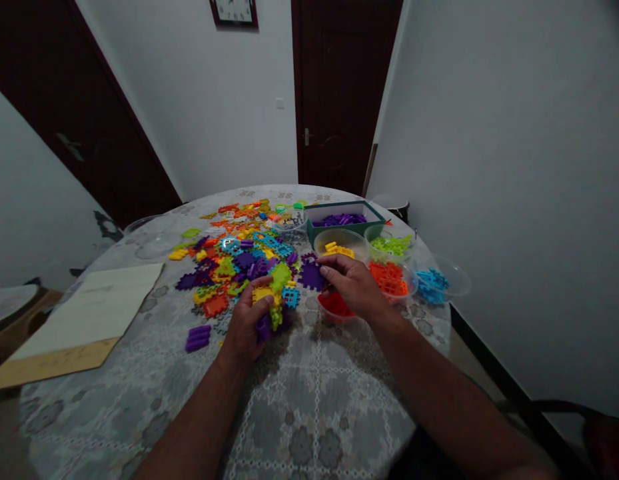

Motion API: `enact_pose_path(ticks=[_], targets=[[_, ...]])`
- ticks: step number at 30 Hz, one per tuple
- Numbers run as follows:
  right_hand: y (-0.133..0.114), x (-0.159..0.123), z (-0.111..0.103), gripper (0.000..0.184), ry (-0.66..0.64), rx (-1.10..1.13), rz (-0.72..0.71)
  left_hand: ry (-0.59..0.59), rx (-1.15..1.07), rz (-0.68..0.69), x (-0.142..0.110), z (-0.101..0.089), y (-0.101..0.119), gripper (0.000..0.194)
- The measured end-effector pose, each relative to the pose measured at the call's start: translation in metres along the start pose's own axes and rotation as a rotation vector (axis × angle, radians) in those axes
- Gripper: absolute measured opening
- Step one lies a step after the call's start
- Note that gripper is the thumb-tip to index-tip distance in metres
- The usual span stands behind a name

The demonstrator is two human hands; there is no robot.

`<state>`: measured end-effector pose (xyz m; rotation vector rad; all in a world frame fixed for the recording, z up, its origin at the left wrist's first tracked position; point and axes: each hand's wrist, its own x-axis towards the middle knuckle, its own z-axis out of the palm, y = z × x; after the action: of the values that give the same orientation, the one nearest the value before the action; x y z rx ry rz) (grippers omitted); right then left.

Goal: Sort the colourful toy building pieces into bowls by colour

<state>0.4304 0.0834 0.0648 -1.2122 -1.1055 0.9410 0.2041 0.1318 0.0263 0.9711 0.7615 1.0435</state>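
My left hand [243,321] is closed around a cluster of plastic building pieces [278,298] in yellow, lime green, blue and purple. My right hand [353,283] pinches a flat purple notched piece [310,275] between thumb and fingertips, just right of the cluster. A small gap separates the purple piece from the cluster. Beneath the right hand, partly hidden by it, is a bowl of red pieces [335,307]. Beyond my left hand spreads a loose pile of mixed notched pieces [244,260]. Several purple tube-like pieces [198,338] lie left of that hand.
Clear tubs hold yellow pieces [339,250], lime pieces [393,245], orange pieces [388,277] and blue pieces [432,285] at the right. Behind them stands a dark green box [349,229] with purple pieces. A pale flat folder [94,300] overhangs the table's left edge.
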Motion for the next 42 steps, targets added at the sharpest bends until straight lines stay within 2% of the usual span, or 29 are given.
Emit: enact_pose_path(ticks=[9, 12, 14, 16, 18, 20, 22, 24, 25, 30, 32, 34, 36, 42], targets=[[-0.005, 0.006, -0.025, 0.027, 0.014, -0.148, -0.028, -0.023, -0.032, -0.018, -0.001, -0.001, -0.001, 0.066], [-0.010, 0.021, -0.040, 0.022, -0.048, -0.272, -0.019, -0.036, -0.051, -0.019, -0.002, -0.001, -0.002, 0.066], [-0.015, 0.041, -0.050, 0.017, -0.090, -0.354, 0.006, -0.035, -0.048, -0.019, -0.002, -0.001, -0.003, 0.067], [-0.019, 0.068, -0.059, 0.012, -0.010, -0.372, 0.026, -0.035, -0.045, -0.022, -0.001, -0.002, -0.005, 0.067], [-0.023, 0.095, -0.066, 0.012, 0.178, -0.325, 0.014, -0.043, -0.041, -0.023, -0.001, -0.003, -0.007, 0.066], [-0.024, 0.117, -0.071, 0.019, 0.344, -0.272, -0.015, -0.056, -0.032, -0.022, -0.001, -0.003, -0.008, 0.066], [-0.023, 0.126, -0.071, 0.027, 0.421, -0.276, -0.043, -0.072, -0.028, -0.021, -0.001, -0.003, -0.009, 0.065], [-0.022, 0.119, -0.066, 0.028, 0.406, -0.320, -0.075, -0.089, -0.029, -0.018, -0.001, -0.003, -0.009, 0.064], [-0.022, 0.110, -0.060, 0.026, 0.350, -0.347, -0.089, -0.096, -0.029, -0.016, -0.001, -0.002, -0.010, 0.063], [-0.024, 0.043, -0.015, 0.034, -0.181, -0.486, -0.104, -0.128, -0.009, -0.009, -0.003, 0.000, -0.009, 0.059], [-0.021, 0.022, 0.002, 0.035, -0.271, -0.526, -0.147, -0.159, 0.004, -0.019, -0.004, 0.001, -0.008, 0.059], [-0.016, 0.010, 0.014, 0.034, -0.264, -0.526, -0.175, -0.182, 0.026, -0.029, -0.005, 0.001, -0.008, 0.059], [-0.010, 0.005, 0.020, 0.034, -0.225, -0.479, -0.144, -0.188, 0.046, -0.030, -0.005, 0.001, -0.007, 0.060], [-0.004, 0.003, 0.008, 0.031, -0.107, -0.234, 0.032, -0.203, 0.042, -0.024, -0.006, 0.002, -0.006, 0.062]])
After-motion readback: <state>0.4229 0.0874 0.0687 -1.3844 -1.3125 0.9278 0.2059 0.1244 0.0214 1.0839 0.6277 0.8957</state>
